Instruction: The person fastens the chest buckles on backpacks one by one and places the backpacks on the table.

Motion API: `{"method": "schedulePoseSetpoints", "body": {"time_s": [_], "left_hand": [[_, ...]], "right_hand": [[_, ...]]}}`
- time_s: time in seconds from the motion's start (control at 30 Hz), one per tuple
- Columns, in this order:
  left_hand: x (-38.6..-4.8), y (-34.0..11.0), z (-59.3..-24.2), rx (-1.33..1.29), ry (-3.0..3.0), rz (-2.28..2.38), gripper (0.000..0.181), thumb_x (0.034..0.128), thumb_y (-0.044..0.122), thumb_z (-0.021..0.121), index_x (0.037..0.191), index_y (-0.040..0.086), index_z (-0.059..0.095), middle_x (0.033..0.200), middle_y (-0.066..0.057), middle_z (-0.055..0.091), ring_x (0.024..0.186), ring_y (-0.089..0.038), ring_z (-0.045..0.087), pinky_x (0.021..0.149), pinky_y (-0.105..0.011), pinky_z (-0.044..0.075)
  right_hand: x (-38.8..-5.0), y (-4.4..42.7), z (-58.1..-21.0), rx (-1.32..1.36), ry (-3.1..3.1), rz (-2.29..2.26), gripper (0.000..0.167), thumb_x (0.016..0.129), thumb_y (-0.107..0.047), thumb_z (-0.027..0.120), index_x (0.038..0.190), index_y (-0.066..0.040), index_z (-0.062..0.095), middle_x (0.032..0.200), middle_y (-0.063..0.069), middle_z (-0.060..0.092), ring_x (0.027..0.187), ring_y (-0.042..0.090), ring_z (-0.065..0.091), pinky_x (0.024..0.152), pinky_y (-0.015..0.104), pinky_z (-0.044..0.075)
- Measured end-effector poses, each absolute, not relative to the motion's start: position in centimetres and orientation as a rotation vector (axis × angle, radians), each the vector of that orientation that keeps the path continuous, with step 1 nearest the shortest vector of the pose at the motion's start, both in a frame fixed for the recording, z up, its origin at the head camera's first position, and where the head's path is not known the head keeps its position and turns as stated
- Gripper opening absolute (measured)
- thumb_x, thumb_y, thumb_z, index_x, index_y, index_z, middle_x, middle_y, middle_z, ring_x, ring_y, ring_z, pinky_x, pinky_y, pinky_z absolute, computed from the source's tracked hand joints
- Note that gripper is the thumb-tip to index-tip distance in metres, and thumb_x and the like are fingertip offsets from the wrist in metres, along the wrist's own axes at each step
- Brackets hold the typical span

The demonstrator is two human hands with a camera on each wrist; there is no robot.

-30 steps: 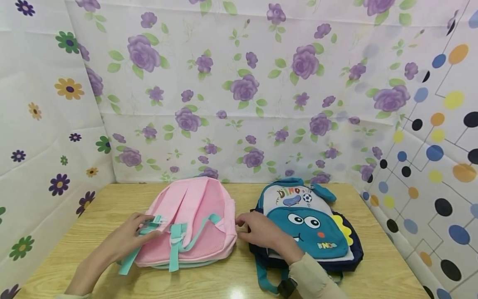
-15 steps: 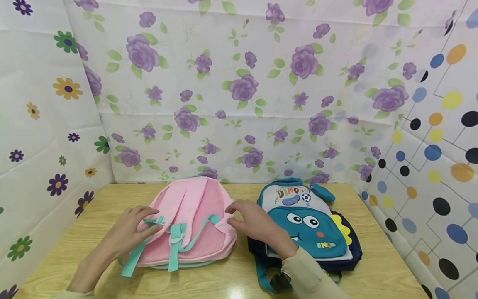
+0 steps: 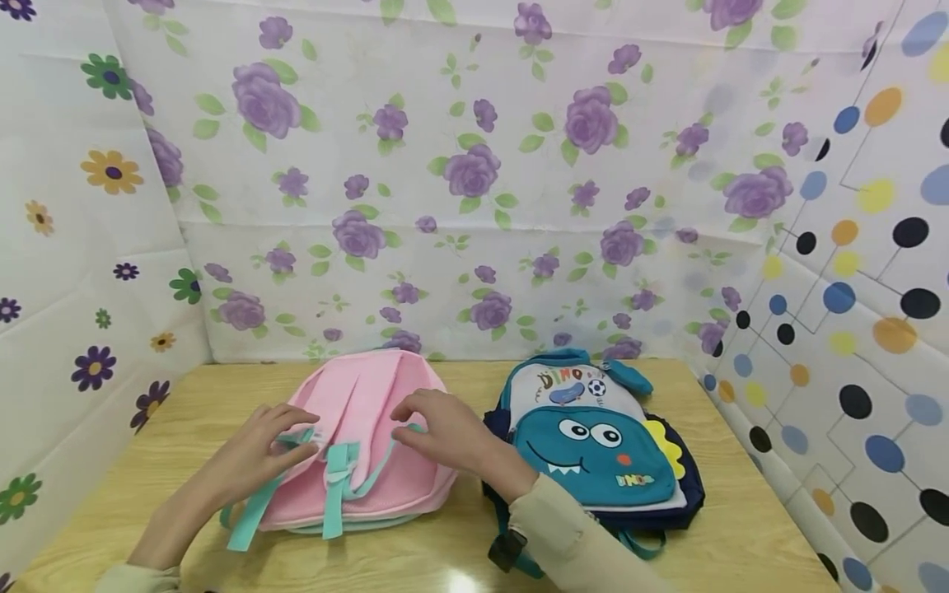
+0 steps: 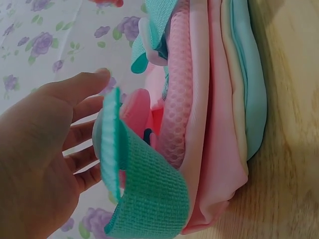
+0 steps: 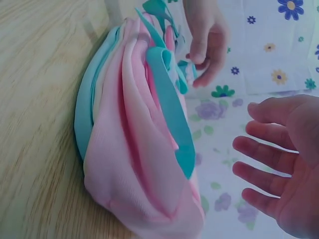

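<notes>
A pink backpack point(image 3: 404, 494) lies on the table with its shoulder straps facing up. Over its left side is my left hand point(image 3: 255, 453), fingers loosely bent beside a teal webbing strap point(image 3: 252, 517). In the left wrist view that strap stands in front of the fingertips, and no grip on it shows. My right hand point(image 3: 448, 428) hovers over the backpack's right side, near another teal strap point(image 3: 376, 471). In the right wrist view its fingers point(image 5: 261, 152) are spread and hold nothing. A teal strap with a buckle point(image 3: 338, 471) lies between the hands.
A teal and navy dinosaur backpack point(image 3: 596, 453) lies to the right, partly behind the right forearm. Its strap and black buckle point(image 3: 507, 549) rest near the table's front. Flowered cloth point(image 3: 474, 247) hangs behind the wooden table point(image 3: 415, 560), with patterned cloth on both sides.
My right hand has risen from between the two backpacks and moved left over the pink one. My left hand's fingers have come away from the teal strap, which has dropped lower. The view has shifted slightly.
</notes>
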State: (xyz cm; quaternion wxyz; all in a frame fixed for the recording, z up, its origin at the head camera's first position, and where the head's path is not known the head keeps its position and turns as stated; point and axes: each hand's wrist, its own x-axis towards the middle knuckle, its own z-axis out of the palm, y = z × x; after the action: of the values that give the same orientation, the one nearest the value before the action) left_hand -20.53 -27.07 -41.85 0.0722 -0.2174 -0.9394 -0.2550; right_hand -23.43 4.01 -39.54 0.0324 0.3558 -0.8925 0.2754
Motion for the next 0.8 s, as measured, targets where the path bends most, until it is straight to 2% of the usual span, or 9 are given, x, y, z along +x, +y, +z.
{"method": "schedulePoseSetpoints", "body": {"time_s": [0.1, 0.33, 0.4, 0.6, 0.8], "left_hand": [[-20.4, -27.4, -41.9, -0.660, -2.828, -0.755, 0.044, 0.0953, 0.038, 0.066, 0.129, 0.011, 0.062, 0.126, -0.003, 0.062, 0.119, -0.032, 0.051, 0.085, -0.051, 0.053], [-20.1, -27.8, -42.7, -0.648, -2.809, -0.708, 0.043, 0.0927, 0.038, 0.070, 0.127, 0.013, 0.065, 0.123, 0.001, 0.063, 0.112, -0.018, 0.051, 0.084, -0.038, 0.055], [-20.0, -28.0, -42.8, -0.640, -2.793, -0.697, 0.043, 0.0915, 0.038, 0.071, 0.126, 0.014, 0.066, 0.122, 0.001, 0.063, 0.111, -0.016, 0.050, 0.085, -0.039, 0.055], [-20.3, -27.9, -42.7, -0.674, -2.751, -0.702, 0.040, 0.0921, 0.033, 0.071, 0.126, 0.012, 0.065, 0.121, 0.000, 0.064, 0.113, -0.022, 0.052, 0.086, -0.047, 0.052], [-20.8, -27.5, -43.0, -0.703, -2.746, -0.727, 0.038, 0.0922, 0.033, 0.072, 0.124, 0.013, 0.066, 0.119, 0.002, 0.064, 0.108, -0.019, 0.054, 0.084, -0.039, 0.054]], "right_hand": [[-23.6, 2.6, -39.6, 1.141, -2.725, 0.861, 0.024, 0.099, -0.033, 0.062, 0.115, -0.016, 0.071, 0.110, -0.007, 0.070, 0.107, 0.011, 0.065, 0.091, 0.021, 0.051], [-23.8, -0.4, -40.5, 1.185, -2.681, 0.876, 0.024, 0.099, -0.033, 0.062, 0.112, -0.016, 0.072, 0.106, -0.008, 0.071, 0.102, 0.008, 0.066, 0.088, 0.014, 0.049], [-23.8, -1.1, -40.7, 1.183, -2.671, 0.856, 0.023, 0.099, -0.033, 0.062, 0.112, -0.017, 0.072, 0.106, -0.007, 0.071, 0.101, 0.008, 0.067, 0.088, 0.014, 0.048], [-24.1, -2.3, -41.9, 1.147, -2.689, 0.865, 0.025, 0.099, -0.034, 0.061, 0.114, -0.017, 0.071, 0.111, -0.006, 0.070, 0.105, 0.008, 0.066, 0.090, 0.015, 0.049], [-24.4, -2.9, -43.1, 1.118, -2.730, 0.962, 0.029, 0.098, -0.039, 0.061, 0.117, -0.018, 0.069, 0.114, -0.007, 0.069, 0.102, 0.003, 0.065, 0.088, 0.015, 0.049]]}}
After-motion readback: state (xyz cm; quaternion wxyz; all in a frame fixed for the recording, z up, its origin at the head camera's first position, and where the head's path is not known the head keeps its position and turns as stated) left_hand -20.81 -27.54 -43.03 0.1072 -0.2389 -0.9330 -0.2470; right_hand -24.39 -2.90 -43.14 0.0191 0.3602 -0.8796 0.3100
